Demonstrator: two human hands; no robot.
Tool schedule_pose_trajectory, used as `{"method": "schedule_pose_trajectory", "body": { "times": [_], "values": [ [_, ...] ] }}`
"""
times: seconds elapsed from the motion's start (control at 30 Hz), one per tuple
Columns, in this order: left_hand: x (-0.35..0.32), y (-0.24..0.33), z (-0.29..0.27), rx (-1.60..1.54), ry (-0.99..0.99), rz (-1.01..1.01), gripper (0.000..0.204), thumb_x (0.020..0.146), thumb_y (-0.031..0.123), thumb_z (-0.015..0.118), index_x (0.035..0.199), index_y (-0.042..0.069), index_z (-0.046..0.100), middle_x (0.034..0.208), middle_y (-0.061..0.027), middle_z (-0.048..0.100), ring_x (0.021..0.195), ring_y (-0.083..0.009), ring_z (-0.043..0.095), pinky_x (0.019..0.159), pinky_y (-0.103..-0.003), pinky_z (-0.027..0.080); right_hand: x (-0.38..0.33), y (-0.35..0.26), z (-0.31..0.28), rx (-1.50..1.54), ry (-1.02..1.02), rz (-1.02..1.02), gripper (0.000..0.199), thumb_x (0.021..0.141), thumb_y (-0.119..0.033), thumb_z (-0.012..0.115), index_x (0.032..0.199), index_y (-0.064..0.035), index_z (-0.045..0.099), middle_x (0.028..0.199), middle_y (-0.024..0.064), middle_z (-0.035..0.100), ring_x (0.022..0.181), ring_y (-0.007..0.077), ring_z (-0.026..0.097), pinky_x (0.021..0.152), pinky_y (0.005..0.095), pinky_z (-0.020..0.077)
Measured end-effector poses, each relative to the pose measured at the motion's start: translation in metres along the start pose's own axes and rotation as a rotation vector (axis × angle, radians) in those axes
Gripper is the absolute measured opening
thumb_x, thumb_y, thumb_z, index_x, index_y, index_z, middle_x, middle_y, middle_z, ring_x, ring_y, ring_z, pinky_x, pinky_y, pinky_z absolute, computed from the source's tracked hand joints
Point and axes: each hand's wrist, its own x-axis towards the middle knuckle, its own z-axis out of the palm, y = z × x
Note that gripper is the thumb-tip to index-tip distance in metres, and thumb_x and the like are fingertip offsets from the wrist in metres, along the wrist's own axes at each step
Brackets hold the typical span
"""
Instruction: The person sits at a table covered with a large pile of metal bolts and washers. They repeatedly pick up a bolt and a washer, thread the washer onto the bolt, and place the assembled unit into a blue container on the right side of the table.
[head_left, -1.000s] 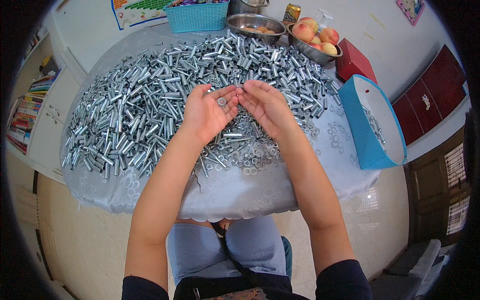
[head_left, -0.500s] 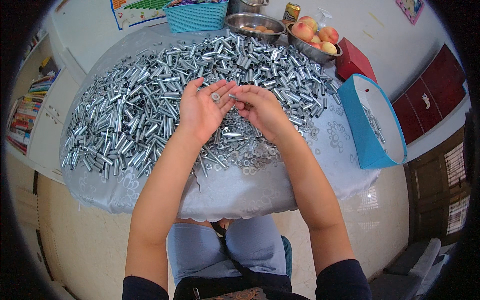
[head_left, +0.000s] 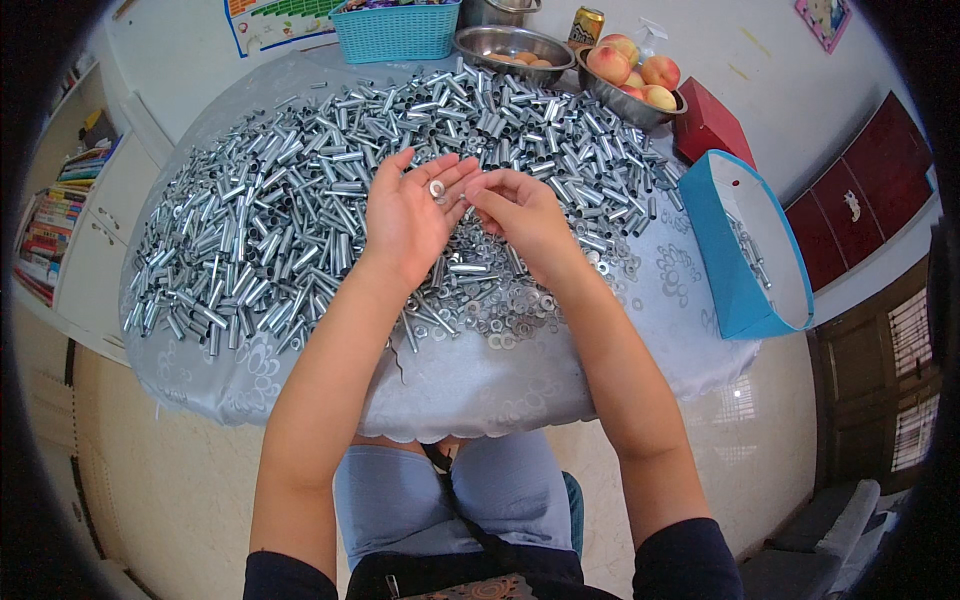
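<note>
My left hand (head_left: 410, 215) is held palm up over the pile with its fingers stretched out. A round washer (head_left: 437, 188) lies on those fingers, with what looks like another small ring just below it. Close against the left fingertips, my right hand (head_left: 520, 215) has thumb and forefinger pinched together on a small metal bolt, now mostly hidden by the fingers. Beneath both hands spreads a wide heap of silvery metal sleeves (head_left: 290, 220). Loose flat washers (head_left: 515, 310) are scattered at its near side, by my right forearm.
A blue fabric bin (head_left: 712, 255) holding a few bolts stands at the table's right. Behind the heap are a metal bowl of peaches (head_left: 640, 108), a bowl of eggs (head_left: 480, 42), a turquoise basket (head_left: 397, 35), a drink can (head_left: 586, 27) and a red box (head_left: 712, 120).
The bolt that stuck out of my right fingers is now mostly covered by them. Both hands and the washer appear slightly shifted to the right, along with the whole view.
</note>
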Motion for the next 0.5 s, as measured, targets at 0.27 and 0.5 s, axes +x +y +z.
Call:
{"method": "schedule_pose_trajectory", "body": {
  "times": [0.27, 0.5],
  "values": [
    [0.000, -0.007, 0.002, 0.028, -0.004, -0.016, 0.050, 0.085, 0.038, 0.038, 0.107, -0.007, 0.040, 0.106, -0.0180, 0.050, 0.095, -0.0219, 0.050, 0.086, -0.031, 0.039, 0.003, 0.012, 0.005, -0.320, 0.084, -0.377, 0.020, 0.077, -0.010, 0.058, 0.090, 0.0031, 0.052, 0.088, 0.0105, 0.059, 0.087, 0.0176, 0.055, 0.079, 0.0287, 0.0435],
    [0.001, -0.008, -0.002, 0.032, -0.006, -0.070, 0.053, 0.086, 0.037, 0.035, 0.113, -0.009, 0.039, 0.105, -0.0173, 0.052, 0.092, -0.0207, 0.052, 0.086, -0.032, 0.040, 0.002, 0.009, 0.006, -0.324, 0.125, -0.368, 0.020, 0.076, -0.009, 0.058, 0.091, 0.0029, 0.052, 0.088, 0.0109, 0.058, 0.086, 0.0177, 0.055, 0.078, 0.0293, 0.0440]
  ]
}}
